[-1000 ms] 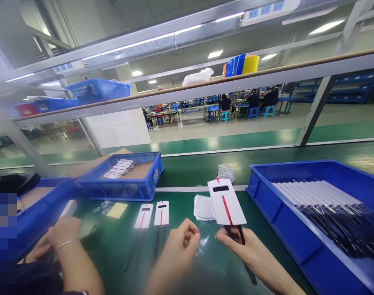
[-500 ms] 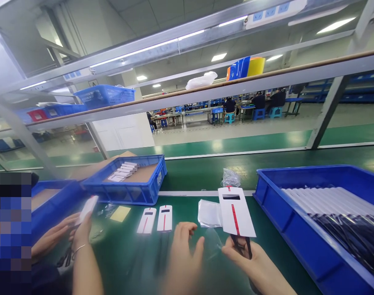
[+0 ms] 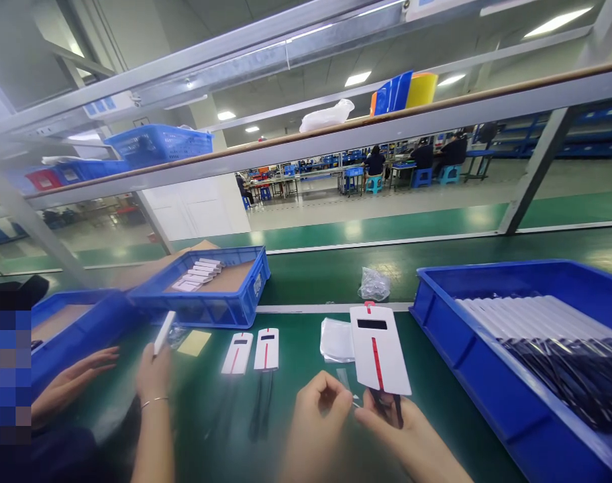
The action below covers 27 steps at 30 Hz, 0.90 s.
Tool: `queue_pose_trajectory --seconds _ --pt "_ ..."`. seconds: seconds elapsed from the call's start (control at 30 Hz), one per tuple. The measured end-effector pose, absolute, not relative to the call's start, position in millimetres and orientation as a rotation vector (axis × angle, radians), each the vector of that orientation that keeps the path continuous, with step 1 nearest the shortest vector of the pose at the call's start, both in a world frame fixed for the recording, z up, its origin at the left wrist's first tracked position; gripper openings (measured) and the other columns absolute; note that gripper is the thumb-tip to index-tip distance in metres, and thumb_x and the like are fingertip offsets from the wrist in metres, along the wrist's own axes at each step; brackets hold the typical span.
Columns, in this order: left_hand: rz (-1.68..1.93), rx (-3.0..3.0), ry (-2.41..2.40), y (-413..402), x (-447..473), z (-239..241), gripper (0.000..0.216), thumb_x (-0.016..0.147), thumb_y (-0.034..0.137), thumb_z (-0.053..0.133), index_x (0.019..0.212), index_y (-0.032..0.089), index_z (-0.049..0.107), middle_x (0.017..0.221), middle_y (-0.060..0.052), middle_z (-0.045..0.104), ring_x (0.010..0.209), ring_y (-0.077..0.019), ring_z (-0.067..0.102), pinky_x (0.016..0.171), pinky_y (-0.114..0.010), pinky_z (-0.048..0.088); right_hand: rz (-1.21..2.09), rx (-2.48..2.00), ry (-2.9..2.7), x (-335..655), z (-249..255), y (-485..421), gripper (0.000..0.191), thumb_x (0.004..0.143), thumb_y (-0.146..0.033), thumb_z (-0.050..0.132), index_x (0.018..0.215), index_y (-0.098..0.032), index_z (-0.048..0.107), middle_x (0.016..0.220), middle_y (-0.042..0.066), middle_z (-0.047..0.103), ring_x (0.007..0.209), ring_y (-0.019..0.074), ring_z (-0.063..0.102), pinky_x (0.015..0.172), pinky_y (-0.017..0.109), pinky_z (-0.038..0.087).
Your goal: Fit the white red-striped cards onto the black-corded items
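My right hand (image 3: 406, 429) grips a flat white device (image 3: 380, 352) at its lower end, where black cables come out between the fingers. The device is tilted upright, with a dark window, a red stripe down its face and a red tab on top. Close beside it, my left hand (image 3: 319, 409) is closed in a pinch. A strip of clear film (image 3: 343, 379) shows at its fingertips, near my right thumb. Two similar white devices, one (image 3: 266, 350) with its cables toward me and another (image 3: 237, 353) to its left, lie on the green tabletop.
A stack of clear plastic bags (image 3: 336, 340) lies behind the held device, with crumpled plastic (image 3: 374, 285) farther back. At right stands a blue bin (image 3: 467, 362) of white devices and black cables. Another blue bin (image 3: 235, 302) stands left, near a co-worker's hand (image 3: 152, 376) and yellow paper (image 3: 194, 343).
My left hand has moved right, toward my right hand, and its fingers have closed from spread to a pinch. The co-worker's hands have moved apart, one holding a white piece.
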State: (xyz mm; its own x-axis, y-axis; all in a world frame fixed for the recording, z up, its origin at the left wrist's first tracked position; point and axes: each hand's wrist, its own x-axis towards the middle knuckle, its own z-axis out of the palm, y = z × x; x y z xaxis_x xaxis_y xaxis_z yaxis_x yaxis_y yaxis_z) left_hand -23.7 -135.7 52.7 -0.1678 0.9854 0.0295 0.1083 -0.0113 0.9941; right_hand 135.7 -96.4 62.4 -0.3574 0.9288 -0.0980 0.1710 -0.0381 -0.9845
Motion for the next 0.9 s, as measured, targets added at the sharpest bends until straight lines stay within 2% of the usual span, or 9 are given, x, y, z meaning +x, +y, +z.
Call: queue_pose_trajectory --seconds 0.1,0.2,0.3,0.4,0.47,0.53,0.6,0.8,0.9 --pt "1.287 1.278 1.441 -136.8 -25.7 59.8 0.024 0.084 0.039 0.068 0.074 0.019 0.06 0.071 0.0 0.058 0.072 -0.0161 0.054 0.064 -0.025 0.041 1.529 -1.179 -1.61 144.3 64.6 -93.2 0.052 0.077 -0.071 0.067 0.067 -0.023 0.05 0.053 -0.008 0.034 0.049 0.0102 0.035 0.046 0.021 0.033" --pt "1.265 1.344 1.486 -137.1 -28.3 62.9 0.024 0.082 0.043 0.071 0.077 0.02 0.064 0.071 -0.001 0.062 0.074 -0.0179 0.057 0.064 -0.026 0.043 1.539 -1.167 -1.598 149.3 67.4 -93.1 0.05 0.083 -0.07 0.062 0.071 -0.022 0.052 0.057 -0.008 0.034 0.051 0.0097 0.031 0.046 0.022 0.029" --pt "1.212 1.448 1.483 -136.3 -44.0 62.7 0.022 0.082 0.043 0.071 0.081 0.021 0.069 0.071 -0.001 0.064 0.074 -0.0189 0.059 0.065 -0.027 0.047 1.503 -1.152 -1.617 151.1 66.5 -92.0 0.041 0.083 -0.062 0.065 0.08 -0.022 0.063 0.064 -0.005 0.048 0.06 0.0128 0.045 0.055 0.021 0.038" --pt "1.127 1.508 1.439 -134.1 -80.1 63.8 0.02 0.087 0.043 0.068 0.086 0.023 0.071 0.078 -0.003 0.068 0.078 -0.0197 0.062 0.066 -0.028 0.051 1.549 -1.11 -1.698 151.4 63.1 -88.5 0.035 0.079 -0.051 0.07 0.096 -0.021 0.069 0.082 0.0 0.065 0.077 0.018 0.056 0.067 0.023 0.044" --pt "1.099 1.519 1.434 -132.4 -112.1 66.0 0.021 0.093 0.042 0.062 0.095 0.022 0.07 0.091 -0.005 0.07 0.083 -0.0184 0.064 0.071 -0.03 0.055 1.585 -1.092 -1.764 151.8 61.9 -85.8 0.033 0.082 -0.052 0.068 0.089 -0.02 0.067 0.081 0.0 0.065 0.077 0.0188 0.057 0.067 0.024 0.043" --pt "1.074 1.529 1.431 -131.4 -145.1 67.1 0.024 0.098 0.04 0.056 0.105 0.02 0.067 0.105 -0.006 0.069 0.087 -0.017 0.065 0.077 -0.033 0.057 1.529 -1.116 -1.793 153.1 62.0 -82.9 0.037 0.086 -0.056 0.062 0.076 -0.02 0.06 0.069 -0.002 0.057 0.07 0.0172 0.054 0.064 0.024 0.042" --pt "1.036 1.547 1.423 -131.6 -175.2 64.9 0.027 0.1 0.041 0.052 0.109 0.019 0.066 0.112 -0.008 0.067 0.091 -0.0169 0.065 0.081 -0.035 0.057 1.429 -1.168 -1.805 154.7 62.3 -79.9 0.038 0.085 -0.056 0.062 0.072 -0.021 0.056 0.066 -0.004 0.05 0.065 0.0159 0.05 0.061 0.024 0.04" --pt "0.957 1.606 1.438 -135.0 -239.6 33.8 0.018 0.083 0.053 0.068 0.089 0.035 0.069 0.099 -0.001 0.069 0.108 -0.0233 0.058 0.091 -0.033 0.05 1.429 -1.214 -1.786 147.9 56.9 -77.6 0.025 0.08 -0.043 0.064 0.082 -0.019 0.06 0.081 0.002 0.062 0.082 0.0225 0.058 0.07 0.027 0.044" --pt "0.943 1.62 1.505 -135.0 -264.6 15.2 0.021 0.081 0.055 0.066 0.086 0.035 0.067 0.105 -0.002 0.068 0.119 -0.0252 0.052 0.097 -0.036 0.045 1.547 -1.122 -1.8 140.9 55.8 -80.3 0.025 0.078 -0.041 0.066 0.085 -0.018 0.06 0.086 0.003 0.064 0.086 0.0238 0.059 0.071 0.027 0.045"
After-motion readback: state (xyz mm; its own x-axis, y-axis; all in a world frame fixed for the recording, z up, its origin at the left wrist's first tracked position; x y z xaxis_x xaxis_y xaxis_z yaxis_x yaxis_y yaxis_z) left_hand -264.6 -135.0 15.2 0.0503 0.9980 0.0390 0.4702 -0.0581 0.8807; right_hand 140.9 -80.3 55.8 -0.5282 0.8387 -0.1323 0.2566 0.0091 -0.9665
